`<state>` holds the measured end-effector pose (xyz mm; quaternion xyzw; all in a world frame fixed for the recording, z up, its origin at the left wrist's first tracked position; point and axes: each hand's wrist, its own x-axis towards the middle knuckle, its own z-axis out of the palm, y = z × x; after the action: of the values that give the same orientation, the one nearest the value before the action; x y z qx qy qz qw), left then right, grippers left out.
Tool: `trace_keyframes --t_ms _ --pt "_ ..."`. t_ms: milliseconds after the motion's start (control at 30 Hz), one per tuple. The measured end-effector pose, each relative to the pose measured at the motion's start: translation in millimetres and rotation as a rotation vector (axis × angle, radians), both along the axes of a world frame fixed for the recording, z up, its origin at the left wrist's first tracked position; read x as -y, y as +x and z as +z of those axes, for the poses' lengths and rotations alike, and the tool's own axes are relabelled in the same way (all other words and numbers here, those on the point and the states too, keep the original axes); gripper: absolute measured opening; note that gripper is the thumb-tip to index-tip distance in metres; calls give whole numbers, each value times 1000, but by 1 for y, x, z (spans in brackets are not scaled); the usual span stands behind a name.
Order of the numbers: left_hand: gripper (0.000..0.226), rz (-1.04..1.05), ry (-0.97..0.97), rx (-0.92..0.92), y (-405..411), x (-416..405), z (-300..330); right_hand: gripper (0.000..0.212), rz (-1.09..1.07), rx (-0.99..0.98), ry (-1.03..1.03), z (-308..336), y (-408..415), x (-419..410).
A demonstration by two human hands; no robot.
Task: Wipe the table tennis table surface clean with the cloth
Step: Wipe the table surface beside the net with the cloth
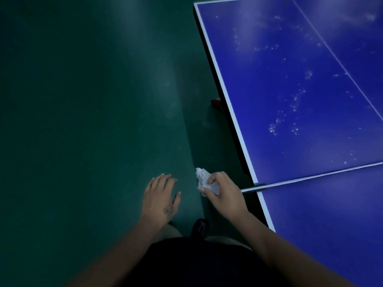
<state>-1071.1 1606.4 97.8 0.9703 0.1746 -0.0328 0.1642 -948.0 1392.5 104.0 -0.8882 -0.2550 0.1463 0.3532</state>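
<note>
Cloth (204,180) is white and crumpled into a ball, and the right hand (222,192) grasps it with curled fingers and thumb, so most of it sticks out from the hand toward the left and upward in the view. It is bunched like this probably to make a firm pad that can be pressed on a flat surface. Hand and cloth are over the green floor (83,121), just beside the white edge of the table (238,125) and near the end of the net (310,177), not yet on the blue top. The left hand (160,195) is released, with fingers straight and spread; it holds nothing and hangs over the floor, apart from the cloth. It seems to be kept free, perhaps for balance. On the far half of the table many small pale spots (294,106) are scattered, so the wiping there looks not done. The person stands at the side of the table, and a dark shoe (200,227) shows below the hands. To begin, the right hand would need to bring the cloth to the right, over the edge and down onto the top.
</note>
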Motion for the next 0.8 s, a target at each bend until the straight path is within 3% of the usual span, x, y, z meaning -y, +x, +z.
trace_keyframes --t_ms 267,633,800 --pt "47 -134 -30 -4 82 -47 -10 29 -114 -43 -23 -1 46 -28" --pt "45 -489 -30 6 217 -143 -9 26 -475 -152 -101 -1 90 -71" --pt "47 -649 -45 0 269 -150 -14 24 -695 -160 -74 1 91 -73"
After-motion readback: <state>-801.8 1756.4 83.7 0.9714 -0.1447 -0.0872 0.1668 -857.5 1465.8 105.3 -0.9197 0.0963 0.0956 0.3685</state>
